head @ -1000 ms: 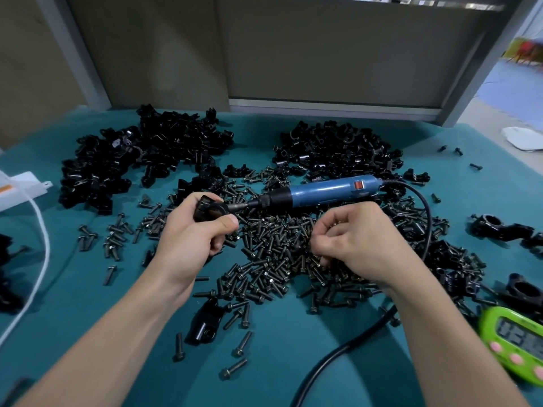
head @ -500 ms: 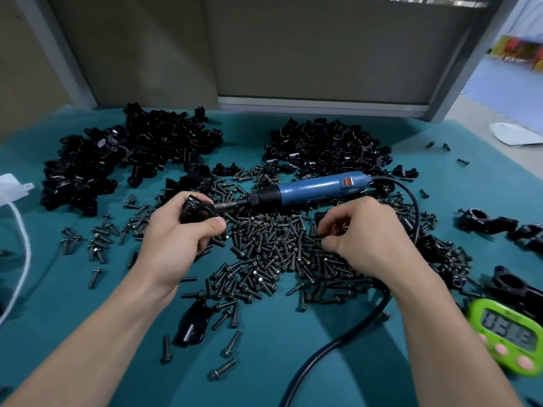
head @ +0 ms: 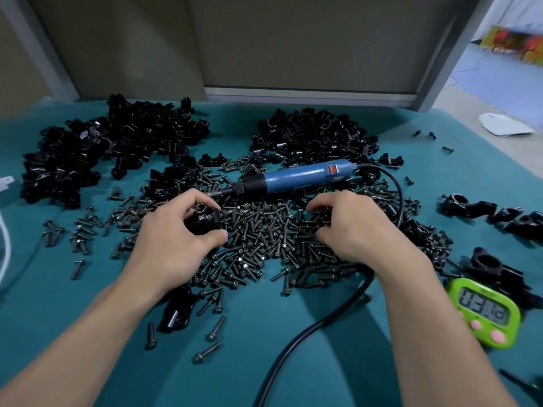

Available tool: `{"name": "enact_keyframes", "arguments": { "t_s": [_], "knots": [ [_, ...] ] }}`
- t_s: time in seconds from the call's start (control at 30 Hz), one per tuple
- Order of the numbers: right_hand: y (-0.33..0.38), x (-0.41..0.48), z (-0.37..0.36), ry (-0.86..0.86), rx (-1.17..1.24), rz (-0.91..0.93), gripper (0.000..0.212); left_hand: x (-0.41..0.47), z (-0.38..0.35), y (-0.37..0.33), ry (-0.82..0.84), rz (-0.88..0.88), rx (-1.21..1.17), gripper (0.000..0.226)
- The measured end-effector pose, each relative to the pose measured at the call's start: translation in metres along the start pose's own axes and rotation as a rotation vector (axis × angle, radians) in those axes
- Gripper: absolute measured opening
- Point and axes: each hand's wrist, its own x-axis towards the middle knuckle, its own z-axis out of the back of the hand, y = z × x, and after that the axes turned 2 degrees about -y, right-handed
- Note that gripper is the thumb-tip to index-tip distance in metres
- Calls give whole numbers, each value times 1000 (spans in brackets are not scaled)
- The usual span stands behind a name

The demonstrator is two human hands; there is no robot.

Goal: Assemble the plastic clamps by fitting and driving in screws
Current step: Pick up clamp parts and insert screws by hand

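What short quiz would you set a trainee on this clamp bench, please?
1. True or false: the blue screwdriver lies on the table, gripped by neither hand.
2. What does the left hand hold? A) a black clamp B) the green timer C) the black cable
3. Fill in: the fingers of the right hand curl down into the pile of ____.
Key: 1 true; 2 A; 3 screws.
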Motion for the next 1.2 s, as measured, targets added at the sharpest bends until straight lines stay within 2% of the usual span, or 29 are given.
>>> {"name": "enact_keyframes", "arguments": {
  "t_s": [0.17,0.3,0.37,0.43,0.5,0.57,0.73,0.9,1.03,1.2],
  "knots": [
    [-8,2,-2,-116,47,-64,50,-3,-2,-1,1,-14,47,40],
    [-1,-4,-7,-109,-44,-12,56,-3,-2,-2,-5,-20,37,38],
    [2,-5,-6,-169,-68,28,44,-2,-2,-2,-11,-17,41,38],
    [4,-6,-2,-190,26,32,28,-1,-3,0,-15,-13,48,39],
    [10,-7,0,-118,151,38,23,0,-3,1,-13,-20,52,39],
    [19,-9,-4,-35,162,71,16,1,-3,2,-8,-24,55,39],
    [27,-9,-15,9,180,46,25,2,-4,3,5,-20,51,39],
    [35,-14,-21,-90,106,94,16,2,-4,1,13,-12,50,39],
    [46,-20,-29,-164,10,149,18,1,-2,0,6,-12,56,38],
    [48,-20,-34,-193,76,108,24,0,-4,0,3,-9,68,38]
  ]
}}
